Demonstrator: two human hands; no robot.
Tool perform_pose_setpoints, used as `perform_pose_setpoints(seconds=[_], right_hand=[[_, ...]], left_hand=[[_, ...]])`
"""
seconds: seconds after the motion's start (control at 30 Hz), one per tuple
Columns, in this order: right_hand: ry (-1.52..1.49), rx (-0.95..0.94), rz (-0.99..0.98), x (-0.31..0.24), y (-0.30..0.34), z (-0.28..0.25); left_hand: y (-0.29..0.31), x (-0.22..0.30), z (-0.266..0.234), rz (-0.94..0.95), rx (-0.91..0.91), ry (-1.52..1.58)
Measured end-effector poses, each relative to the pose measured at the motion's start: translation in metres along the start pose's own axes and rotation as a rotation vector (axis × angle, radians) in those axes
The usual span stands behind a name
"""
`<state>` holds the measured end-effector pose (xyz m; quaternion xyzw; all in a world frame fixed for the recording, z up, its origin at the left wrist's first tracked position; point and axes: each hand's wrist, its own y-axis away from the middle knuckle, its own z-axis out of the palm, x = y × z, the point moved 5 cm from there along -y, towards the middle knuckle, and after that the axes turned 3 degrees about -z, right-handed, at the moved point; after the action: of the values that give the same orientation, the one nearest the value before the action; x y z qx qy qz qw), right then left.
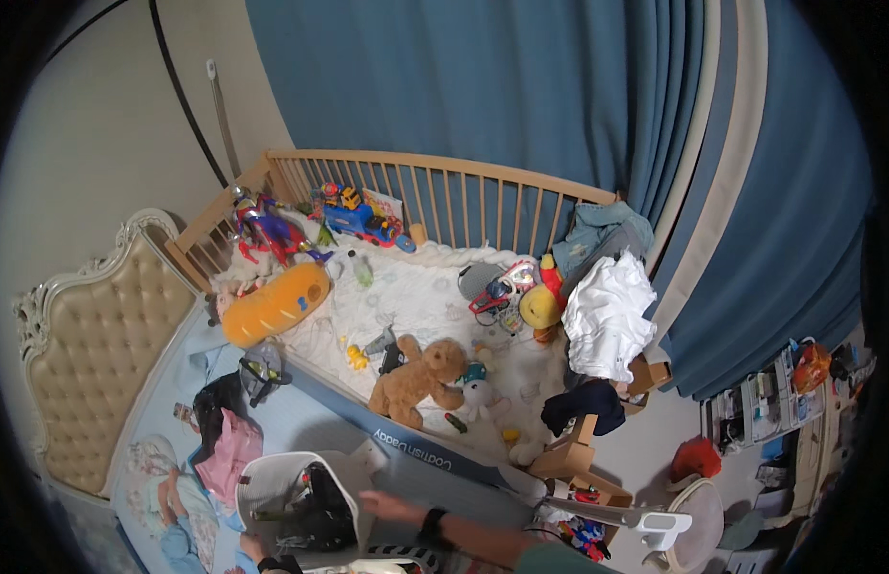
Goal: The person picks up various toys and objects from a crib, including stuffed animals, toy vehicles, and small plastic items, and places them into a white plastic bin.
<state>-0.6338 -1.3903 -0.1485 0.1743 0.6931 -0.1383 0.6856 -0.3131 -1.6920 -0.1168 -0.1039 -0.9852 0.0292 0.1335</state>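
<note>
A white basket (pixel 263 478) stands on the bed at the bottom, with dark items (pixel 325 512) inside it. My right hand (pixel 392 506), with a black band at the wrist, reaches in from the right and grips the basket's right side. At the basket's lower left, my left hand (pixel 254 547) holds its other side; only part of this hand shows. Beside the basket on the left lie a pink cloth (pixel 232 454) and a black bag (pixel 219 402).
A wooden crib (pixel 482 170) holds a brown plush dog (pixel 416 381), an orange long cushion (pixel 277 304) and several toys. White clothing (pixel 609 316) hangs over its right end, near cardboard boxes (pixel 564 454). Another person (pixel 176 521) lies at the bed's left. A round stool (pixel 698 521) stands right.
</note>
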Motion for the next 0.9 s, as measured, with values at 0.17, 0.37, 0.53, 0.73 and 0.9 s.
perform_pose_setpoints(seconds=[0.17,0.37,0.53,0.73,0.9], right_hand=[[0.386,0.394,0.107,-0.143,0.031,-0.212],[0.426,0.833,0.013,-0.158,0.065,-0.261],[0.658,1.025,-0.081,-0.172,0.074,-0.271],[0.668,0.948,-0.043,-0.162,0.067,-0.266],[0.639,0.926,-0.097,-0.159,0.066,-0.259]], left_hand=[[0.024,0.073,-0.030,0.015,0.204,-0.166],[0.039,0.340,-0.023,0.420,0.202,0.357],[0.137,0.528,-0.046,0.517,-0.116,0.761],[0.176,0.536,-0.019,0.668,-0.273,0.735],[0.160,0.515,-0.036,0.530,-0.413,0.667]])
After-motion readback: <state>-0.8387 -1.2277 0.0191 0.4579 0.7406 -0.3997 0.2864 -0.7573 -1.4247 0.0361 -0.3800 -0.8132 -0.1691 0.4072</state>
